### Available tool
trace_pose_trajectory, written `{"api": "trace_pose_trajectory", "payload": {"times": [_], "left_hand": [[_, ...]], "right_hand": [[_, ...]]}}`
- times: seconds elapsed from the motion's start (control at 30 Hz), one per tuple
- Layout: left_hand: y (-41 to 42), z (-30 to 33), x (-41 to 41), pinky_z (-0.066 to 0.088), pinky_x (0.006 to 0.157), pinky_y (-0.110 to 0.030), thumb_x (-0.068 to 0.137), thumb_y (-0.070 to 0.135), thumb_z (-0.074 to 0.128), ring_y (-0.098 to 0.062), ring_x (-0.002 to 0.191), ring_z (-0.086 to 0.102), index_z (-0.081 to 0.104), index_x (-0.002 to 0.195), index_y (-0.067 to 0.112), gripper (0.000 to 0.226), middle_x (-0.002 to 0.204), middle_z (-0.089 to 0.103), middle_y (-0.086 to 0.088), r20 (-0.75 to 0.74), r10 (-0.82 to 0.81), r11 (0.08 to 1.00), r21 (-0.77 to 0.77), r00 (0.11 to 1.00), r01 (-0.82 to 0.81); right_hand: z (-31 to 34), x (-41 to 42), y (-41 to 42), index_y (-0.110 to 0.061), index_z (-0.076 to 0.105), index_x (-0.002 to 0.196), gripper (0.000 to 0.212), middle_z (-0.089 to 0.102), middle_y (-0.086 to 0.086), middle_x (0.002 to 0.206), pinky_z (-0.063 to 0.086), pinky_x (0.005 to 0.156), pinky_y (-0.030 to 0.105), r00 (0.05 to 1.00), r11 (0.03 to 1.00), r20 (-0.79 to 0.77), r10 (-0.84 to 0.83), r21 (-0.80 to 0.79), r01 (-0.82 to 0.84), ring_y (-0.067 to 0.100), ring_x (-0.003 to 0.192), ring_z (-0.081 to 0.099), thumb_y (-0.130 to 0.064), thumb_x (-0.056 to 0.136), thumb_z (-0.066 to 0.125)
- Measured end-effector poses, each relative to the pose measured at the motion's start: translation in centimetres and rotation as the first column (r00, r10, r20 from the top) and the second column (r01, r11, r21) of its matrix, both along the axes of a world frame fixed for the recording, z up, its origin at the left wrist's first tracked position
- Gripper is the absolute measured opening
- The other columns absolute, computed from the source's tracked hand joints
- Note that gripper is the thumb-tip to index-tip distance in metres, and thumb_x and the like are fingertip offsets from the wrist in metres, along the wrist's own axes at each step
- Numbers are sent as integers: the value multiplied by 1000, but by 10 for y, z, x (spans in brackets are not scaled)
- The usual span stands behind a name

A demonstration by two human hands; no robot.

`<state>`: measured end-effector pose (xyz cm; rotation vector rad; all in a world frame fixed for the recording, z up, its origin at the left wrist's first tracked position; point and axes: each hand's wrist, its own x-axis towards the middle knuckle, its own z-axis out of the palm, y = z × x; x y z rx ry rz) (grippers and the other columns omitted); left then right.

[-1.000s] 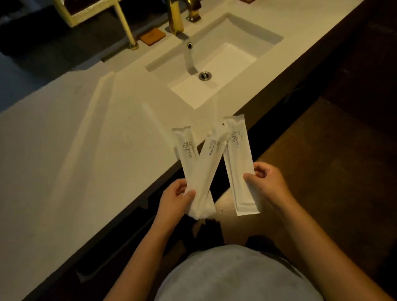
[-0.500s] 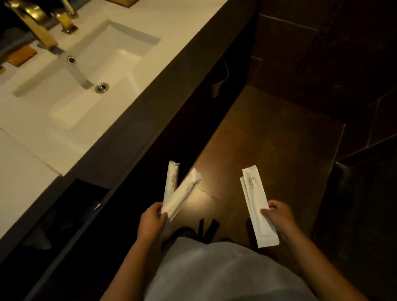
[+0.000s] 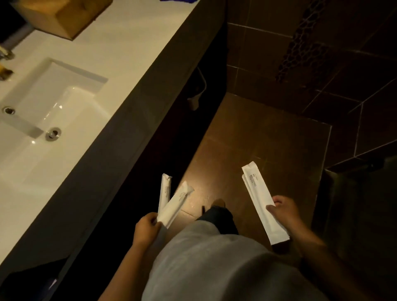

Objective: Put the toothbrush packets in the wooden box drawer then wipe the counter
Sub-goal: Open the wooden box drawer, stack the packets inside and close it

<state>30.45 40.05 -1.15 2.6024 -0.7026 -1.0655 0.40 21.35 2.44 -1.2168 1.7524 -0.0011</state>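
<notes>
My left hand (image 3: 146,228) grips two white toothbrush packets (image 3: 171,204) by their lower ends; they fan out upward. My right hand (image 3: 283,212) holds two more stacked white packets (image 3: 257,197), printed side up. Both hands hang over the brown floor, to the right of the counter's dark front edge. The wooden box (image 3: 62,17) stands on the white counter (image 3: 137,43) at the top left, cut off by the frame; its drawer does not show.
A white sink (image 3: 53,103) with a metal drain (image 3: 52,133) is set into the counter at left. A blue item (image 3: 178,1) peeks in at the counter's far end. Dark tiled walls close off the floor ahead and at right. An open dark recess sits under the counter, bottom left.
The view has swung right along the counter, so the wooden box has come into sight. My hands have left the counter, moved apart and split the packets between them.
</notes>
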Motion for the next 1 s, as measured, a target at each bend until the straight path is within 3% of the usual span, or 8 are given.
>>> {"api": "trace_pose_trajectory", "payload": {"times": [0.23, 0.47, 0.57, 0.7, 0.83, 1.0], "left_hand": [[-172, 27, 13, 37, 76, -26, 83, 9, 60, -22, 91, 56, 62, 110, 6, 27, 105, 65, -14, 13, -194, 973, -122, 981, 194], [-285, 36, 4, 38, 78, -27, 84, 11, 61, -20, 93, 55, 61, 109, 6, 26, 106, 64, -12, 60, -170, 969, -172, 984, 178], [-317, 29, -10, 38, 77, -28, 85, 12, 60, -16, 90, 51, 60, 110, 7, 25, 107, 63, -12, 65, -89, 982, -159, 994, 99], [-343, 23, -38, 41, 78, -31, 85, 11, 60, -22, 93, 54, 60, 110, 6, 26, 109, 63, -15, 55, 140, 981, -142, 989, -131], [-358, 24, -66, 42, 79, -34, 84, 10, 61, -24, 95, 55, 60, 112, 6, 28, 112, 63, -17, 61, 369, 926, -106, 928, -361], [-368, 28, -86, 45, 86, -38, 83, 7, 62, -32, 105, 58, 59, 115, 2, 32, 115, 63, -20, 46, 522, 853, -46, 852, -520]], "right_hand": [[8, -2, -104, 10, 58, 111, 30, 61, 25, 118, 44, 86, 37, 997, 999, -63, -51, -20, 50, 40, 108, 57, 2, 83, 62], [-15, -2, -207, 8, 54, 120, 39, 56, 25, 127, 41, 100, 48, 993, 995, -79, -85, 42, 88, 42, 117, 50, -1, 83, 64], [-21, 0, -266, 7, 58, 114, 33, 60, 25, 122, 43, 96, 45, 999, 998, -45, 5, 55, -3, 42, 112, 54, 1, 82, 63], [-14, 11, -361, 0, 64, 88, 9, 67, 24, 106, 50, 83, 41, 964, 965, -29, 263, -14, -264, 37, 96, 62, 2, 80, 62], [11, 48, -440, 3, 62, 104, 21, 64, 19, 110, 49, 85, 39, 906, 905, 0, 422, -55, -422, 35, 103, 60, 0, 83, 61], [21, 105, -502, 3, 61, 108, 25, 64, 20, 113, 48, 86, 39, 834, 833, 47, 549, -110, -542, 35, 104, 60, -2, 84, 61]]}}
